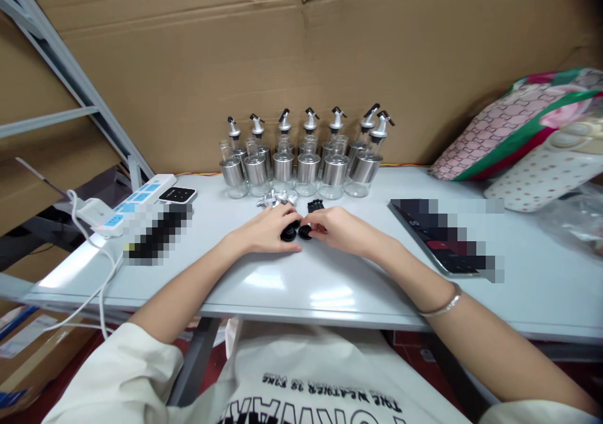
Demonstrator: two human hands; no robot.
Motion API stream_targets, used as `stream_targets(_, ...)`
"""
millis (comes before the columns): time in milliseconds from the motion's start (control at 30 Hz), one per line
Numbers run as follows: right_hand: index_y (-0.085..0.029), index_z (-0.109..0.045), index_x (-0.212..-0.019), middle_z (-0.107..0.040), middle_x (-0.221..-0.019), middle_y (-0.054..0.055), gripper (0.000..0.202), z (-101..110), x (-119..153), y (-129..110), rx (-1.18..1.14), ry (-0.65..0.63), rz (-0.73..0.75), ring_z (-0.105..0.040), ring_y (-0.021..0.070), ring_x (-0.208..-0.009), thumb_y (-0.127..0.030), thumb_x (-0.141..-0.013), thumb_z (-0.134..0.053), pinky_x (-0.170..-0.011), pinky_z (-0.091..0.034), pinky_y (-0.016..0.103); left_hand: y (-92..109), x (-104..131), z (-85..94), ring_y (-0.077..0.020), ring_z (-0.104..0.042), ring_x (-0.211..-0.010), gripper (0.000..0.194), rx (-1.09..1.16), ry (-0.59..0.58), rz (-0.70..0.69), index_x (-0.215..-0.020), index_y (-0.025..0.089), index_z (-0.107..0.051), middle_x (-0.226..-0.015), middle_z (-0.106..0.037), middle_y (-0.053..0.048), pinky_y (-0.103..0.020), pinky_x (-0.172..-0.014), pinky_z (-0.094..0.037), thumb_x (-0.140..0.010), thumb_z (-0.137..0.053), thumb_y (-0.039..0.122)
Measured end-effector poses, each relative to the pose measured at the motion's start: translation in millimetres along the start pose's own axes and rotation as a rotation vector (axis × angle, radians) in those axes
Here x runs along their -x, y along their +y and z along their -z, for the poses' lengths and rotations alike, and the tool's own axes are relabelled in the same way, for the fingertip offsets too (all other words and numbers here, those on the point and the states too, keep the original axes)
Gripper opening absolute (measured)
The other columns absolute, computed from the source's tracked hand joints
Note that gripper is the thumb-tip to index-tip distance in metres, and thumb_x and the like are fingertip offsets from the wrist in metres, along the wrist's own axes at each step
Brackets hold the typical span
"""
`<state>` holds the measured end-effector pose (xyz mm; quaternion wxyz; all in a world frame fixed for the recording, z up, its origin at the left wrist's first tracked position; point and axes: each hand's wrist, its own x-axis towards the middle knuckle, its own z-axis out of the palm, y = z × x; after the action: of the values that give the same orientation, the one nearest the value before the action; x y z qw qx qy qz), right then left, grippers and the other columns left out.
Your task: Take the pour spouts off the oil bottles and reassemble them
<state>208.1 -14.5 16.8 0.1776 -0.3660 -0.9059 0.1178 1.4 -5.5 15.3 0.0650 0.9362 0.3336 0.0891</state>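
Observation:
My right hand pinches a small round black stopper between thumb and fingertips, just above the table. Beside it, my left hand rests on the table with thumb and fingers apart, cupped around a few black stoppers that it partly covers. Just beyond my left fingers lies a pile of silver pourer heads, partly hidden. Small black pieces lie together behind my right fingers. Farther back stand glass bottles with metal sleeves; the front ones mostly have bare necks, while silver pourers top the others.
On the left lie a white power strip, a small device and white cables. A dark phone is on the right, near a patterned bag and a dotted white item. A cardboard wall closes the back.

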Motion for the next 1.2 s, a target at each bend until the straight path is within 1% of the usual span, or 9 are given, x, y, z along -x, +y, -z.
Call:
stream_targets(200,-0.013,-0.065,-0.104,-0.071,-0.073,0.006,0.026,-3,-1,-4,-0.069,-0.007,-0.048,-0.063,0.0164,-0.062,-0.008,-0.08,-0.056,-0.061,-0.045,0.025,-3,-4,-6.9,-0.0253,-0.054,-0.101,0.048,-0.058,0.02,0.002,-0.11,0.017,-0.054,-0.113,-0.055,-0.01,-0.035,-0.085,-0.04,-0.083,-0.057,0.055)
stream_targets(333,-0.014,-0.062,-0.099,-0.071,-0.077,0.006,0.02,0,1,-11,-0.182,-0.006,-0.054,-0.066,0.0166,-0.068,-0.012,-0.081,-0.055,-0.064,-0.047,0.026,-6,-4,-7.4,-0.0232,-0.054,-0.096,0.036,-0.06,0.035,0.005,-0.104,0.017,-0.055,-0.106,-0.056,-0.008,-0.033,-0.081,-0.04,-0.086,-0.056,0.048)
stream_targets(400,-0.014,-0.064,-0.092,-0.071,-0.078,0.007,0.016,1,2,-14,-0.163,0.0,-0.056,-0.065,0.0167,-0.069,-0.013,-0.08,-0.054,-0.064,-0.046,0.026,-7,-3,-7.3,-0.0232,-0.053,-0.098,0.033,-0.065,0.044,0.005,-0.103,0.018,-0.055,-0.107,-0.055,-0.008,-0.033,-0.082,-0.039,-0.087,-0.055,0.047)
stream_targets(500,-0.014,-0.068,-0.086,-0.07,-0.071,0.006,0.017,4,3,-17,-0.11,-0.023,-0.066,-0.062,0.0152,-0.06,-0.013,-0.078,-0.053,-0.061,-0.043,0.025,-8,-3,-7.1,-0.0244,-0.051,-0.102,0.036,-0.057,0.055,0.006,-0.101,0.018,-0.055,-0.106,-0.055,-0.008,-0.034,-0.084,-0.039,-0.087,-0.053,0.051)
stream_targets(667,-0.015,-0.072,-0.089,-0.067,-0.063,0.004,0.021,9,4,-19,-0.086,-0.035,-0.055,-0.056,0.0131,-0.051,-0.015,-0.079,-0.054,-0.058,-0.04,0.025,-9,-4,-7.7,-0.0236,-0.05,-0.1,0.03,-0.065,0.06,-0.004,-0.1,0.017,-0.056,-0.105,-0.055,-0.009,-0.035,-0.085,-0.039,-0.09,-0.05,0.046)
stream_targets(800,-0.016,-0.071,-0.092,-0.069,-0.067,0.003,0.02,8,3,-19,-0.103,-0.037,-0.063,-0.057,0.0131,-0.054,-0.021,-0.083,-0.054,-0.058,-0.04,0.025,-9,-4,-8.3,-0.0229,-0.05,-0.099,0.024,-0.069,0.049,-0.005,-0.098,0.017,-0.055,-0.106,-0.055,-0.009,-0.033,-0.083,-0.039,-0.093,-0.047,0.04)
stream_targets(933,-0.017,-0.07,-0.091,-0.072,-0.079,0.005,0.019,9,-1,-19,-0.121,-0.009,-0.072,-0.059,0.0134,-0.059,-0.028,-0.085,-0.055,-0.058,-0.04,0.025,-5,-3,-7.1,-0.0231,-0.05,-0.1,0.022,-0.096,0.041,0.015,-0.099,0.018,-0.055,-0.107,-0.056,-0.008,-0.035,-0.084,-0.036,-0.095,-0.043,0.036)
stream_targets(1100,-0.017,-0.07,-0.087,-0.072,-0.084,0.005,0.016,23,-16,-16,-0.048,-0.058,-0.064,-0.062,0.0147,-0.066,-0.024,-0.085,-0.055,-0.06,-0.041,0.024,1,-2,-5.2,-0.0237,-0.05,-0.104,0.023,-0.061,0.032,0.036,-0.106,0.018,-0.054,-0.11,-0.057,-0.008,-0.036,-0.086,-0.035,-0.093,-0.047,0.035)
stream_targets(1200,-0.019,-0.07,-0.087,-0.073,-0.081,0.006,0.017,34,-31,-6,0.096,-0.051,-0.166,-0.064,0.0187,-0.072,-0.025,-0.085,-0.054,-0.061,-0.041,0.026,2,-2,-4.7,-0.0238,-0.051,-0.104,0.022,-0.052,0.036,0.05,-0.1,0.017,-0.056,-0.109,-0.058,-0.008,-0.037,-0.087,-0.036,-0.092,-0.051,0.036)
